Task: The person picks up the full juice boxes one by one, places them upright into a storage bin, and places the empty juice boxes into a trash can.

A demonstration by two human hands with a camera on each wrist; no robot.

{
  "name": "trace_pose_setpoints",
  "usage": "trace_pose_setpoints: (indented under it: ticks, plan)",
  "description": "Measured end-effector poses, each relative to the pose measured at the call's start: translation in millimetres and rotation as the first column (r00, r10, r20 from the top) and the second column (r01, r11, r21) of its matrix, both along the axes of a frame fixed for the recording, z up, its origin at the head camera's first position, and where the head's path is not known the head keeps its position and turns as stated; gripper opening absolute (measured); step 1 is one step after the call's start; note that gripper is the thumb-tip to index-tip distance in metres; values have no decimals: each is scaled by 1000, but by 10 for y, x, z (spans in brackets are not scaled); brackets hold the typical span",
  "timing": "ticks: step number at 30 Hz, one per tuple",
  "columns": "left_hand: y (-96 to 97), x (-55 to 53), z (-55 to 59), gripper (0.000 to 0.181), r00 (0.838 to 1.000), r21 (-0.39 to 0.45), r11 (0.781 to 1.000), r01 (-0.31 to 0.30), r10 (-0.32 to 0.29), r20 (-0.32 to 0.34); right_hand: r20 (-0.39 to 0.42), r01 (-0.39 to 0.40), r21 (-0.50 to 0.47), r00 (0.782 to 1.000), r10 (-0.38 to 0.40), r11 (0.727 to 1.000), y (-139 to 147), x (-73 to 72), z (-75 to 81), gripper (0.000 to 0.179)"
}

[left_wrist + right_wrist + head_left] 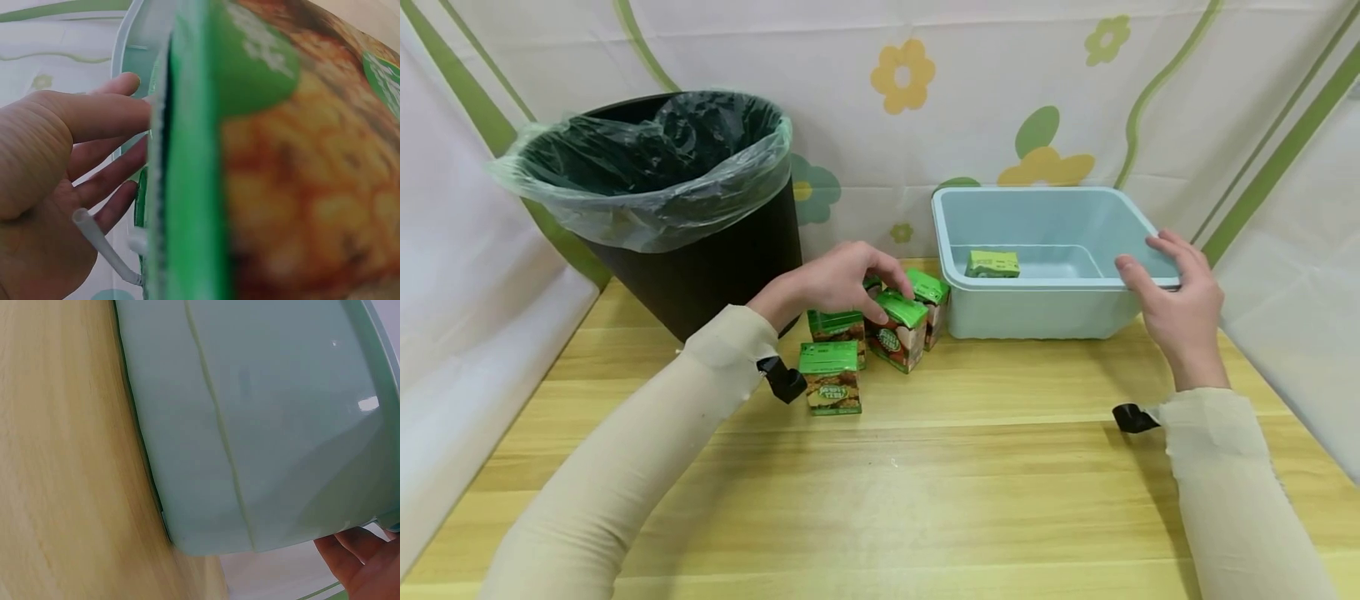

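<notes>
On the left of the table's middle, several small drink cartons with green tops stand close together. My left hand [850, 282] reaches over them from the left, thumb and forefinger at opposite edges of the top of one drink carton [898, 329]. In the left wrist view a near carton [300, 169] hides much of this grip, and a white straw [103, 244] shows below the fingers. My right hand [1183, 308] grips the rim of the pale blue plastic tub [1037, 312] at its front right corner. A light green carton [992, 264] lies inside the tub.
A black bin [700, 283] with a clear bag [655, 221] over its rim stands at the back left. One carton [831, 387] stands in front of the group. Behind the wooden table [940, 500] hangs a flowered curtain [850, 100].
</notes>
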State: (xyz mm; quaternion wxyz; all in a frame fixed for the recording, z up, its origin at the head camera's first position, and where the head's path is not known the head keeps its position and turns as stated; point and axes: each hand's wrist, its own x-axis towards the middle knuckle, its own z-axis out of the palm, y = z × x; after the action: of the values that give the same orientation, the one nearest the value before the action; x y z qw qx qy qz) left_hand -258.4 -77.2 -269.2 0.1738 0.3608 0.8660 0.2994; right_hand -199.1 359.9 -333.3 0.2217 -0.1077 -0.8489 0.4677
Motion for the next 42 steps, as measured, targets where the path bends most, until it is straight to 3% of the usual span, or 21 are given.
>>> trace_pose_setpoints:
  ticks: [19,30,37,42]
  plan:
    - [138,25,1,38,994,-95,995,13,-23,-109,5,14,-13,1000,-14,1000,25,39,1,68]
    - [126,43,23,43,974,-165,980,108,-138,-181,1,-13,1,1000,13,1000,10,-28,2,68]
    - [154,94,20,40,970,-125,981,149,-169,-174,11,-12,10,1000,12,1000,16,-2,-20,69]
    - [173,143,99,37,982,-35,991,130,-134,-132,6,-9,5,1000,9,1000,17,2,-11,68]
